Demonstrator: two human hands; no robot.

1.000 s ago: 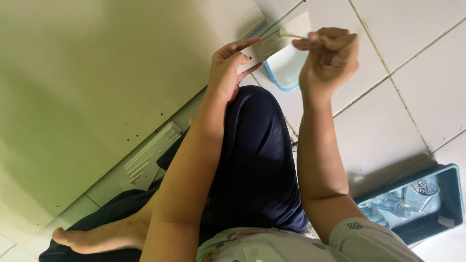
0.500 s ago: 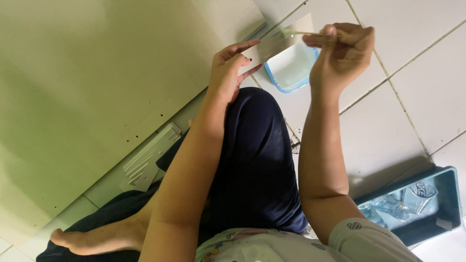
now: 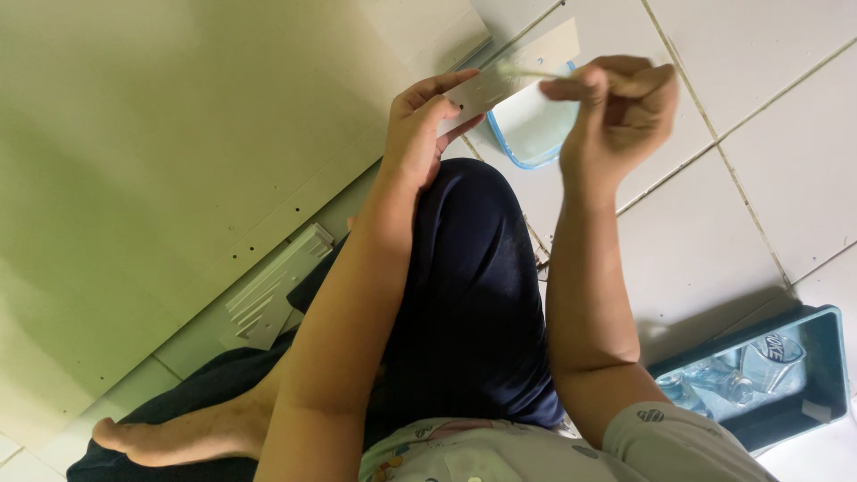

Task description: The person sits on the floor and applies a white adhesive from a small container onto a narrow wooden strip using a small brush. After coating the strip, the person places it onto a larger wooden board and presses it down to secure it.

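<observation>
Now we see our left hand (image 3: 427, 134) up at about twelve o'clock in the head view, its fingers (image 3: 437, 87) closed around one end of a flat pale card (image 3: 518, 71). The card's long axis runs from roughly eight o'clock to two o'clock, sloping upward toward the right. Our right hand (image 3: 620, 107) is just beside it, at the card's three o'clock side, fingers pinched narrow on a thin stick (image 3: 536, 73) that looks blurred; whether it is a brush or a plain rod we cannot tell. The stick's tip lies across the card's middle, apparently touching its surface, so the right hand is the nearer one to the free part of the card, while the left only steadies the lower end.

Below the card, at its six o'clock, a shallow blue-rimmed tray (image 3: 522, 143) sits on the white floor tiles (image 3: 714, 223). A large pale green board (image 3: 161, 161) fills the nine o'clock side, with a small metal bracket (image 3: 272, 295) lying at its edge. At four o'clock a dark teal bin (image 3: 835, 357) holds clear plastic bottles (image 3: 750, 366). Our knee, in dark cloth, rests under both forearms.
</observation>
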